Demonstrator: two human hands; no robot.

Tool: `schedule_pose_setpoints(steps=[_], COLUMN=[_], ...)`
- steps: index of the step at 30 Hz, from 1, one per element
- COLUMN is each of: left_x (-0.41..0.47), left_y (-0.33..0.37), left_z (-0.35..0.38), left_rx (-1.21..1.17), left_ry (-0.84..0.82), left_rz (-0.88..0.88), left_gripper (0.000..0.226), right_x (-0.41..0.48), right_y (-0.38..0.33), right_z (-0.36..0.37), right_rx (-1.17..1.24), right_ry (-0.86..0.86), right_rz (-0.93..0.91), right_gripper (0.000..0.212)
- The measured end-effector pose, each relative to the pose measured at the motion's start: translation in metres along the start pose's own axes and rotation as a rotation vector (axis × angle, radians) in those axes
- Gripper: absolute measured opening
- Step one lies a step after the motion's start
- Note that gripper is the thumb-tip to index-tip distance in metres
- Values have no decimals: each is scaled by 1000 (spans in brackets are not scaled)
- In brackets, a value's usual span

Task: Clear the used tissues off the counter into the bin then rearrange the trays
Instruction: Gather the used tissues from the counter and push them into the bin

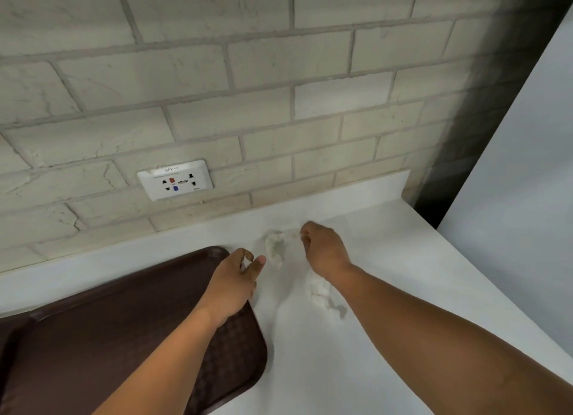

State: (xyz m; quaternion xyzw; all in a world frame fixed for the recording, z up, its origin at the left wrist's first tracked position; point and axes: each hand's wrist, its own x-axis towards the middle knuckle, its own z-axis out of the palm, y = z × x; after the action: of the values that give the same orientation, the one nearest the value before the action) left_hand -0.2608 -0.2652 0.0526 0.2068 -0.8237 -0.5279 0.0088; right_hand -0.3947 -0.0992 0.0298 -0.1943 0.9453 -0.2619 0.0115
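Your brown tray (pixel 93 337) lies at the left of the white counter (pixel 387 306), your left forearm crossing it; your left hand (pixel 232 278), over its far right corner, pinches a tissue scrap (pixel 246 262); your right hand (pixel 322 250) curls against a crumpled tissue (pixel 274 247) between both hands, grip unclear; another tissue (pixel 319 290) lies beneath that wrist; a wall socket (pixel 175 180) sits behind.

The left hand (pixel 231 278) and right hand (pixel 322 250) are bare, forearms uncovered.
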Motion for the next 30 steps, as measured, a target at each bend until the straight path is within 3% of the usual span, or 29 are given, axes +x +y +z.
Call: schedule_pose_setpoints(steps=[2, 6, 9, 12, 18, 22, 26, 30], left_x=[-6, -31, -52, -70, -120, -166, -214, -262], left_y=[7, 25, 44, 63, 98, 116, 120, 117], left_z=[2, 16, 34, 58, 123, 182, 243, 295], left_rx=[-8, -82, -142, -211, -223, -131, -85, 30], left_ry=[15, 0, -30, -73, -271, -376, -459, -484], left_rz=[-7, 64, 75, 102, 164, 220, 245, 240], left_gripper=[36, 58, 61, 56, 44, 20, 9, 47], right_x=[-7, -27, -51, -86, -172, -245, -321, -392], right_y=[-2, -4, 1, 16, 73, 117, 165, 207], right_z=[-17, -57, -85, -113, -165, -197, -213, -210], right_rx=[187, 332, 481, 548, 644, 762, 727, 690], right_ry=[92, 84, 93, 154, 213, 254, 325, 341], right_rz=[26, 14, 65, 103, 240, 367, 430, 530], right_gripper=[14, 22, 37, 52, 31, 33, 18, 22])
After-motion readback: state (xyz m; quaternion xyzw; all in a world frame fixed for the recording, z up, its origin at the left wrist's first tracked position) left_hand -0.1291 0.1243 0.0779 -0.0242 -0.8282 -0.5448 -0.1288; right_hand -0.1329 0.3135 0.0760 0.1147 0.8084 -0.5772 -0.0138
